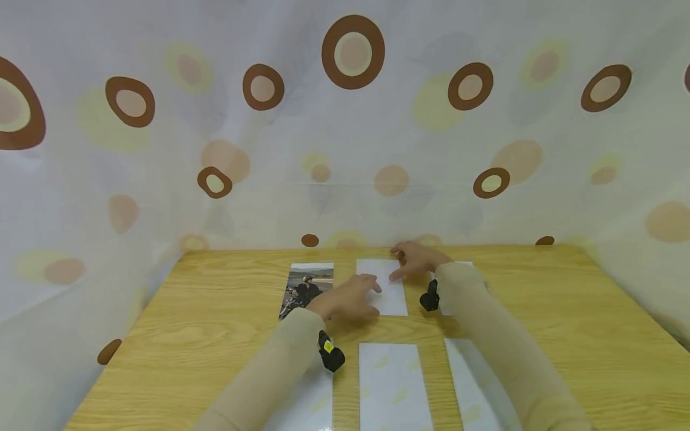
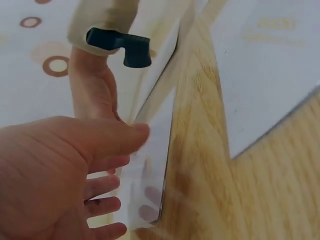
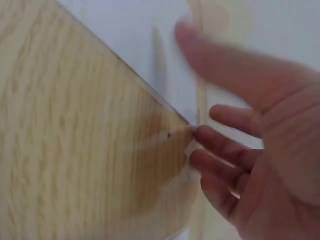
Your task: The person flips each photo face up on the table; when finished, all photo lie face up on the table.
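A white glossy card [image 1: 390, 299] lies on the table between my two hands. Over its left side reaches my left hand [image 1: 350, 296], fingers loosely extended; in the left wrist view the thumb and fingers are apart, close above the card [image 2: 155, 150]. My right hand [image 1: 417, 258] is at the card's far right corner. The right wrist view has its fingertips [image 3: 202, 132] at a card corner and its thumb raised, with no grip around the card. Left of the left hand lies a photo [image 1: 307, 287] of a helmeted person on a motorcycle, partly covered by that hand.
Another white card [image 1: 446, 309] is partly hidden under the right forearm. Nearer the front lie three more white cards, a left one [image 1: 315, 398], a middle one [image 1: 395, 383] and a right one [image 1: 474, 383]. A dotted curtain [image 1: 345, 131] borders the wooden table [image 1: 215, 323].
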A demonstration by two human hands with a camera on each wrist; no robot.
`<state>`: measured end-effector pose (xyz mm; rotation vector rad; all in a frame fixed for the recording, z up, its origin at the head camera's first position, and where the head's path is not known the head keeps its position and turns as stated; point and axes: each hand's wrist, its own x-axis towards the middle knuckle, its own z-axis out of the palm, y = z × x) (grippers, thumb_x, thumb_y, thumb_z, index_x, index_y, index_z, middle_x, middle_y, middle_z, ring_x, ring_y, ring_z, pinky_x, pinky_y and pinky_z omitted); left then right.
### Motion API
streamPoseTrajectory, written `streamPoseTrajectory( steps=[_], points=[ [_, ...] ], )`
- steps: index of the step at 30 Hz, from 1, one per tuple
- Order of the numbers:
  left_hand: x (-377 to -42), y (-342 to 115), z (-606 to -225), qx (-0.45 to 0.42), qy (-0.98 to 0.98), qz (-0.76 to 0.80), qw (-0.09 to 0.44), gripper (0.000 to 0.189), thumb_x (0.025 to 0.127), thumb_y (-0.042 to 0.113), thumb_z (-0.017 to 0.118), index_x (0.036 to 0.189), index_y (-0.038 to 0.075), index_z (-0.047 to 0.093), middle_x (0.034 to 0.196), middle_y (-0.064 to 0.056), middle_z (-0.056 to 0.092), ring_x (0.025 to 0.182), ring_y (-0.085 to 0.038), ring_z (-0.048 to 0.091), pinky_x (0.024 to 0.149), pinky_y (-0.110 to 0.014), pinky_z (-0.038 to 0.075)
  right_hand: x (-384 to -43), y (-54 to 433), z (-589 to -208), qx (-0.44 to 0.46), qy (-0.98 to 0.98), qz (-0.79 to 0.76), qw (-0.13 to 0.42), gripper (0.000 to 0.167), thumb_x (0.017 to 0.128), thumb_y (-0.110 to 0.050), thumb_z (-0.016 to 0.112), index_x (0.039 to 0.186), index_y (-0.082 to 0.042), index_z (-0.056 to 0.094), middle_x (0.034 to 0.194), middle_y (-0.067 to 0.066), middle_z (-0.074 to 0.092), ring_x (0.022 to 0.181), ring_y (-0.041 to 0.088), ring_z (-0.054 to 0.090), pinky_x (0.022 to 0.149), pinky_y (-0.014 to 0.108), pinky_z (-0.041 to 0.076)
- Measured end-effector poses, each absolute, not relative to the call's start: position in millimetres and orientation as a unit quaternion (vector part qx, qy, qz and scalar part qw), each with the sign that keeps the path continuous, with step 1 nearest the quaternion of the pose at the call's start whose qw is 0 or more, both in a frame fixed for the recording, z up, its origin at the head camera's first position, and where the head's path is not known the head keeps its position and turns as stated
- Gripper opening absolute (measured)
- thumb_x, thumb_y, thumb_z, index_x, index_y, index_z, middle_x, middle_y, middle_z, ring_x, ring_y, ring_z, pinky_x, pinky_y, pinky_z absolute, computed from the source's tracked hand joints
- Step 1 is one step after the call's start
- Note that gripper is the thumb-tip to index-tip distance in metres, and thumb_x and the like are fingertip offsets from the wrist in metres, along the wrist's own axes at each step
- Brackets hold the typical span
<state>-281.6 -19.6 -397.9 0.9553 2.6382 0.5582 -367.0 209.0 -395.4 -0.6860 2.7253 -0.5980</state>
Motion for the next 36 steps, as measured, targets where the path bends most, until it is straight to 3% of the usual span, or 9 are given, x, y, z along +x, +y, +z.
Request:
streamPoseTrajectory(
  steps=[7, 18, 22, 25, 27, 31, 34, 36],
  points=[
    [-281, -25, -407, 0.352, 0.909, 0.166, 0.148, 0.043, 0.085, 0.015, 0.07, 0.126, 0.006, 0.059, 0.15, -0.013, 0.039, 0.141, -0.029, 0.031, 0.116, -0.039, 0.027, -363, 204, -400, -0.232, 0.94, -0.211, 0.133, 0.061, 0.076, -0.017, 0.08, 0.125, 0.01, 0.055, 0.106, 0.019, 0.06, 0.096, 0.027, 0.055, 0.089, 0.041, 0.047],
    [-285, -25, -412, 0.368, 0.901, 0.193, 0.127, 0.036, 0.087, 0.011, 0.07, 0.122, 0.007, 0.063, 0.148, -0.011, 0.042, 0.14, -0.029, 0.033, 0.116, -0.042, 0.027, -369, 209, -401, -0.19, 0.944, -0.241, 0.123, 0.048, 0.073, -0.01, 0.081, 0.114, 0.006, 0.059, 0.1, 0.015, 0.059, 0.09, 0.025, 0.054, 0.081, 0.036, 0.048],
    [-284, -25, -413, 0.319, 0.911, 0.236, 0.113, 0.058, 0.081, 0.013, 0.077, 0.133, 0.005, 0.052, 0.147, -0.016, 0.037, 0.138, -0.031, 0.031, 0.115, -0.044, 0.028, -371, 209, -400, -0.183, 0.946, -0.24, 0.114, 0.043, 0.071, -0.007, 0.081, 0.105, 0.001, 0.054, 0.097, 0.012, 0.054, 0.086, 0.023, 0.05, 0.078, 0.034, 0.045],
    [-285, -26, -414, 0.256, 0.929, 0.251, 0.088, 0.086, 0.075, 0.024, 0.083, 0.144, 0.003, 0.036, 0.147, -0.019, 0.032, 0.136, -0.034, 0.027, 0.115, -0.048, 0.025, -369, 209, -400, -0.19, 0.942, -0.253, 0.11, 0.047, 0.073, -0.004, 0.078, 0.111, 0.001, 0.052, 0.094, 0.012, 0.054, 0.082, 0.021, 0.05, 0.075, 0.032, 0.045],
    [-287, -27, -415, 0.228, 0.935, 0.262, 0.069, 0.097, 0.072, 0.027, 0.086, 0.146, 0.0, 0.03, 0.145, -0.02, 0.035, 0.134, -0.036, 0.029, 0.113, -0.05, 0.024, -368, 210, -400, -0.204, 0.938, -0.26, 0.102, 0.05, 0.075, -0.002, 0.075, 0.12, 0.002, 0.052, 0.096, 0.014, 0.055, 0.081, 0.021, 0.051, 0.074, 0.031, 0.045],
    [-290, -28, -422, 0.198, 0.908, 0.366, 0.052, 0.086, 0.076, 0.011, 0.08, 0.145, -0.001, 0.03, 0.126, -0.018, 0.055, 0.118, -0.035, 0.049, 0.101, -0.046, 0.042, -363, 211, -400, -0.219, 0.931, -0.28, 0.084, 0.051, 0.08, 0.003, 0.068, 0.129, 0.003, 0.052, 0.105, 0.018, 0.057, 0.081, 0.02, 0.05, 0.075, 0.032, 0.044],
    [-292, -26, -429, 0.171, 0.865, 0.468, 0.055, 0.074, 0.078, 0.0, 0.072, 0.142, 0.0, 0.033, 0.112, -0.014, 0.061, 0.103, -0.031, 0.061, 0.085, -0.041, 0.052, -358, 213, -401, -0.223, 0.926, -0.297, 0.071, 0.047, 0.081, 0.005, 0.065, 0.126, 0.005, 0.053, 0.097, 0.015, 0.056, 0.077, 0.019, 0.046, 0.073, 0.033, 0.042],
    [-294, -26, -433, 0.156, 0.837, 0.521, 0.061, 0.064, 0.081, -0.001, 0.069, 0.138, -0.001, 0.04, 0.109, -0.014, 0.06, 0.099, -0.029, 0.062, 0.082, -0.039, 0.053, -356, 214, -402, -0.22, 0.924, -0.307, 0.061, 0.044, 0.082, 0.005, 0.064, 0.124, 0.005, 0.053, 0.093, 0.013, 0.055, 0.077, 0.02, 0.044, 0.072, 0.033, 0.04]
  ],
)
